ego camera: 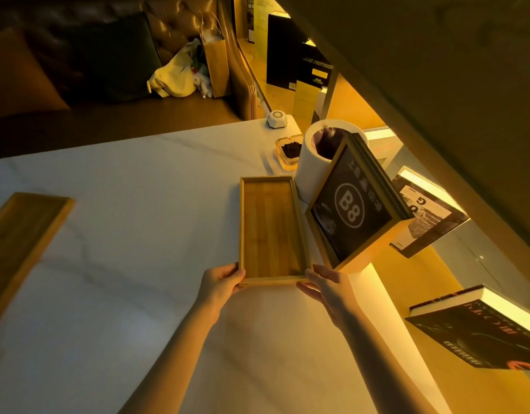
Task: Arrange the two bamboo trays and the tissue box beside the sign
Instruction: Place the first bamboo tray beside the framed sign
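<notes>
A long bamboo tray (271,228) lies flat on the white table, close beside the framed black "B8" sign (351,209). My left hand (221,283) grips the tray's near left corner and my right hand (325,283) grips its near right corner. A second bamboo tray (21,243) lies at the table's far left edge, away from both hands. A white round tissue box (314,162) stands just behind the sign, partly hidden by it.
A glass ashtray (289,152) with dark contents and a small white call button (277,118) sit at the table's far right corner. Books (478,333) stand on the lit shelf at right. A dark sofa with a yellow bag (174,76) lies beyond the white table (138,234).
</notes>
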`<state>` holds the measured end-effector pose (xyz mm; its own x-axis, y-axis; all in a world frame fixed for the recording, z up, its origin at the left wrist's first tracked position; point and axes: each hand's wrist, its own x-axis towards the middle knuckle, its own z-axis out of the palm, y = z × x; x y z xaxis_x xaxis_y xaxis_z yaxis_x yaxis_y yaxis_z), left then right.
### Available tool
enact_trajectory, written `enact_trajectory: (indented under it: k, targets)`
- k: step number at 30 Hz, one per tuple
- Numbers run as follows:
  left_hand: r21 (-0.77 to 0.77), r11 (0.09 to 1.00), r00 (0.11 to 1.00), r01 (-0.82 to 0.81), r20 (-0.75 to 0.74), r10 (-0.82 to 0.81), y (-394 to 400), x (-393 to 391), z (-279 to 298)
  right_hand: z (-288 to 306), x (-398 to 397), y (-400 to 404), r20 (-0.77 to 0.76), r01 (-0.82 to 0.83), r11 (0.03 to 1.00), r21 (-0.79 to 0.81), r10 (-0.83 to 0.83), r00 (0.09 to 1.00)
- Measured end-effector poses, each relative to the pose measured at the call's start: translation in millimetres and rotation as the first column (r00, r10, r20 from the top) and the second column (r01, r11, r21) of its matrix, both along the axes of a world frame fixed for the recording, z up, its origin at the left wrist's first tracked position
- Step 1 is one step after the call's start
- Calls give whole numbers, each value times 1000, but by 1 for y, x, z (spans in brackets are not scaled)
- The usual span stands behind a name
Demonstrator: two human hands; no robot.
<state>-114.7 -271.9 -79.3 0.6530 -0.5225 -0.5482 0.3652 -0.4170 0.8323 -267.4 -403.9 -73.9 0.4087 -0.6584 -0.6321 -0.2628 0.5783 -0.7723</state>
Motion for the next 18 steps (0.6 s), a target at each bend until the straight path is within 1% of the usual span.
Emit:
enact_trajectory:
  k: [2, 5, 7, 9, 10, 11, 12, 14, 16, 18]
  targets:
    - [-3, 1000, 1000, -5, -10, 5, -3, 1, -2, -5, 2, -2, 2, 12, 1000, 8, -12, 1000]
    - [-9, 1000, 1000, -6, 1, 6, -6, 3, -5, -11, 3, -3, 15, 76, 997, 18, -77, 997]
    - [6, 1000, 999, -2, 47, 1, -9, 2, -7, -14, 4, -2, 20, 121, 993, 15, -122, 992]
    - [59, 998, 987, 18, 158, -27, -10, -2, -9, -17, 6, 1, 0, 135, 991, -22, -135, 991]
    - [96, 995, 971, 36, 230, -57, -11, -4, -10, -19, 6, 3, -36, 115, 990, -77, -118, 992]
    - [132, 990, 951, 53, 294, -90, -11, -6, -11, -22, 6, 5, -99, 67, 984, -165, -84, 992]
    - [163, 984, 931, 68, 344, -121, -10, -8, -12, -26, 5, 8, -183, -13, 963, -268, -38, 982]
    - [216, 973, 893, 85, 416, -170, -10, -10, -15, -30, 4, 15, -325, -160, 888, -431, 13, 946]
    - [248, 964, 872, 95, 447, -201, -10, -10, -18, -33, 2, 19, -384, -239, 802, -548, 13, 923]
    - [270, 956, 854, 112, 466, -232, -10, -11, -20, -34, 4, 21, -413, -277, 739, -614, -1, 911]
